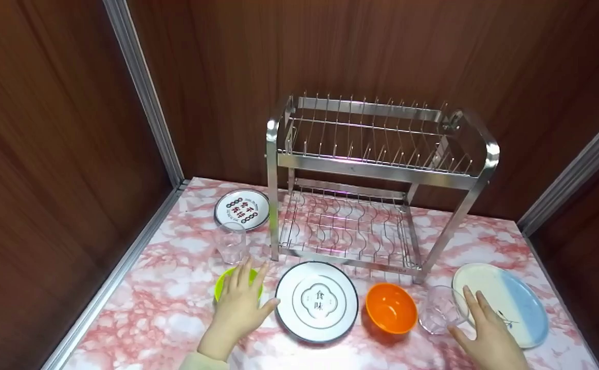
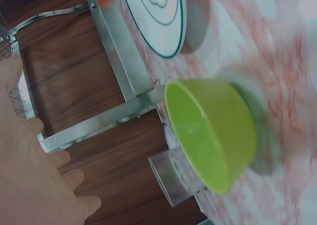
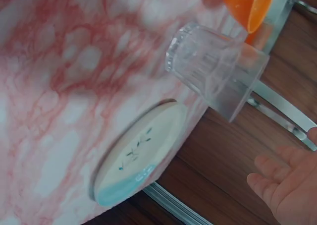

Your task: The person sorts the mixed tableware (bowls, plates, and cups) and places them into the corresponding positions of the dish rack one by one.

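Holds nothing in the left hand [image 1: 240,303], with fingers extended and thumb spread well away from them. Reaches over the green bowl [image 2: 218,131] in the head view, yet with a gap between fingers and rim in the left wrist view, so apparently without contact. Holds nothing in the right hand [image 1: 489,334] either, with fingers loosely straight and thumb apart; hovers near the clear glass [image 3: 213,66] and partly over the oval plate [image 1: 512,298], but clear of both in the right wrist view.

Looks like the very beginning of the handling: all seven dishes down on the tabletop [image 1: 155,308], none gripped, none on the rack [image 1: 376,171], so everything apparently left to do.

Between the hands, the white plate [image 1: 317,303] lying flat, with the orange bowl [image 1: 392,308] mouth-up just beside it. Beyond the green bowl, the far glass [image 1: 233,246] upright, then the small plate [image 1: 242,208] by a rack leg; contact there hard to tell. Farther back, the two-tier metal rack. Around everything, brown wall panels [image 1: 227,77] and metal strips [image 1: 143,87].
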{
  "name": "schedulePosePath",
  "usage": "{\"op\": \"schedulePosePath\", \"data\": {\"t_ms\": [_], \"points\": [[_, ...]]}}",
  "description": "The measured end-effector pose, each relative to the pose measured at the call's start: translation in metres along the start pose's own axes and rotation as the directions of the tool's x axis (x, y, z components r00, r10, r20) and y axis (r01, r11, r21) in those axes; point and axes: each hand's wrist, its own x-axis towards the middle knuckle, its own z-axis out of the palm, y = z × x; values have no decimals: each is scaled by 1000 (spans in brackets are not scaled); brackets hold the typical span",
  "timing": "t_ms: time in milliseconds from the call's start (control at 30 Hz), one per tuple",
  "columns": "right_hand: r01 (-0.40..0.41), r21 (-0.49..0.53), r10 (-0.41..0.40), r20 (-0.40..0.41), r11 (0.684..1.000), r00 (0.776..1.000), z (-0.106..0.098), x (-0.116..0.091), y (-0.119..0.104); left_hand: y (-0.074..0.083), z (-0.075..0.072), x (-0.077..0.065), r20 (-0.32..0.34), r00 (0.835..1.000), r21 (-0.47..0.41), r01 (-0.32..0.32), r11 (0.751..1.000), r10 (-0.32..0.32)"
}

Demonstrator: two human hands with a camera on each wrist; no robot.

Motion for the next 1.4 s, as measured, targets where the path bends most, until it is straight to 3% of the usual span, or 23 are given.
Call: {"op": "schedulePosePath", "data": {"t_ms": [300,467,667,867,1167,1400], "points": [[-45,53,42,55,998,998,13,3,2,2,13,1,22,999,-92,28,995,-26],[-69,96,61,90,993,994,18,5,4,1,21,10,23,998,-211,60,976,-57],[-85,154,75,69,984,995,30,6,6,-3,30,30,12,990,-401,136,906,-143],[-103,184,89,85,978,992,39,10,7,-6,29,55,-12,984,-551,143,822,-179],[-81,292,73,38,953,997,46,12,14,-6,27,82,-69,977,-669,106,735,-204],[-46,396,70,-46,917,996,56,14,17,-8,22,98,-77,971,-753,91,651,-224]]}}
